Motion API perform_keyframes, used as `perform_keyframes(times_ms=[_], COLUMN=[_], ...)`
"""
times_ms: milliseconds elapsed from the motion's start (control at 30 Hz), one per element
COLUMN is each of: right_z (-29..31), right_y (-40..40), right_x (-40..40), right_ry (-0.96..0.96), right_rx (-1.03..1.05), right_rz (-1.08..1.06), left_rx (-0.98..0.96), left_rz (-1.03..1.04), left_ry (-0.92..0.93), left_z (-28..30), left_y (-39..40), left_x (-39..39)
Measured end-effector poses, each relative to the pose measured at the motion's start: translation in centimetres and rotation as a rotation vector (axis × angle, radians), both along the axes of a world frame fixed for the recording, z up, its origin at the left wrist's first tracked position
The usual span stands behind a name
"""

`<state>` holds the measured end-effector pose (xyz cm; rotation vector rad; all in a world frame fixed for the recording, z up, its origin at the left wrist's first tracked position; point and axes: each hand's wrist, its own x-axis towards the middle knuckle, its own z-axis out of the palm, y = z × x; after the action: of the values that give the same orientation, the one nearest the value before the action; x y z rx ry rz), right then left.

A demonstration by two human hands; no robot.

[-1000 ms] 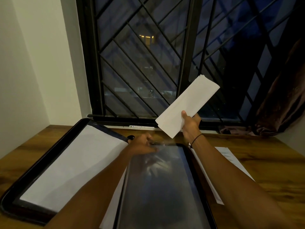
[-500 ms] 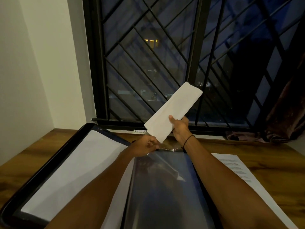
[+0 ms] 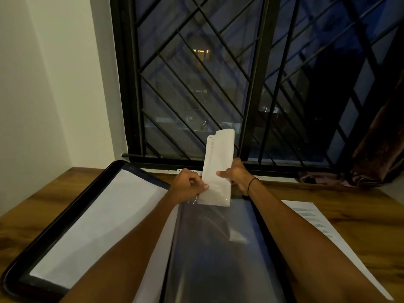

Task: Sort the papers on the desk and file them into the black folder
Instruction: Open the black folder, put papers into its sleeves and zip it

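The black folder (image 3: 54, 217) lies open on the wooden desk, with a white sheet (image 3: 105, 219) filed in its left half. On the right half lies a glossy clear sleeve (image 3: 214, 254). A folded white paper (image 3: 218, 169) stands nearly upright, its lower end at the sleeve's far edge. My right hand (image 3: 237, 178) grips the paper's right side, thumb on its front. My left hand (image 3: 189, 186) pinches the sleeve's top edge at the paper's lower left corner.
A printed sheet (image 3: 314, 224) lies on the desk (image 3: 354, 215) to the right of my right forearm. A barred window (image 3: 196, 84) stands right behind the desk, a white wall on the left, a dark curtain (image 3: 380, 149) at the far right.
My right hand swung the folded paper from a rightward slant to nearly upright and lowered it to the sleeve's far edge. My left hand stayed at the sleeve's opening.
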<state>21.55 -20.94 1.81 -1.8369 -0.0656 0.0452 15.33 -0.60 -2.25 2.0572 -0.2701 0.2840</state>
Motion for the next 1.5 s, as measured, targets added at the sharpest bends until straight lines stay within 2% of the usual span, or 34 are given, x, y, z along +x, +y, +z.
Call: perform_keyframes(times_ms=[67,200,267,333,400,500,600,733,867,933,1100,1200,1367,1500], right_z=[0.3,0.2,0.1,-0.1,0.0,0.6,1.1,1.1,1.3,1.1,0.9,1.8,1.4,-0.9], right_y=[-0.5,-1.6,-1.7,-1.4,-0.5,1.1,2.3,2.8,2.3,1.8,0.4,0.1,-0.1,-0.8], right_x=[-0.8,-1.5,-1.7,-1.7,-1.5,-1.4,-1.5,-1.1,-1.1,-1.2,-1.0,-2.3,-1.8,0.7], right_ry=[0.043,0.217,0.304,0.339,0.287,0.197,0.062,0.074,0.181,0.224,0.327,0.329,0.319,0.174], right_rx=[0.037,0.108,0.054,-0.105,-0.285,-0.357,-0.522,-0.394,-0.227,-0.113,-0.029,-0.027,-0.017,0.035], right_rz=[0.093,0.23,0.273,0.248,0.163,0.049,0.006,-0.093,-0.124,-0.1,-0.095,-0.107,-0.176,-0.222], left_rx=[-0.076,-0.202,-0.292,-0.313,-0.26,-0.157,-0.028,-0.033,-0.09,-0.117,-0.036,0.065,0.191,0.181], left_rz=[-0.012,0.114,0.148,0.172,0.178,0.142,0.14,0.081,0.02,0.028,0.12,0.104,-0.043,-0.129], left_ry=[0.067,0.184,0.241,0.255,0.244,0.21,0.13,0.153,0.143,0.129,0.08,0.013,0.037,0.028], left_z=[-0.2,0.2,0.3,0.3,0.3,0.4,0.7,0.5,0.1,0.3,0.2,0.0,0.3,0.7], left_y=[0.0,-1.1,-1.3,-1.5,-1.6,-2.3,-2.7,-2.7,-2.4,-2.2,-1.9,-1.7,-2.2,-2.7], left_x=[0.4,0.6,1.2,1.9,2.1,2.2,2.0,2.3,2.3,2.0,1.9,1.8,1.4,1.4])
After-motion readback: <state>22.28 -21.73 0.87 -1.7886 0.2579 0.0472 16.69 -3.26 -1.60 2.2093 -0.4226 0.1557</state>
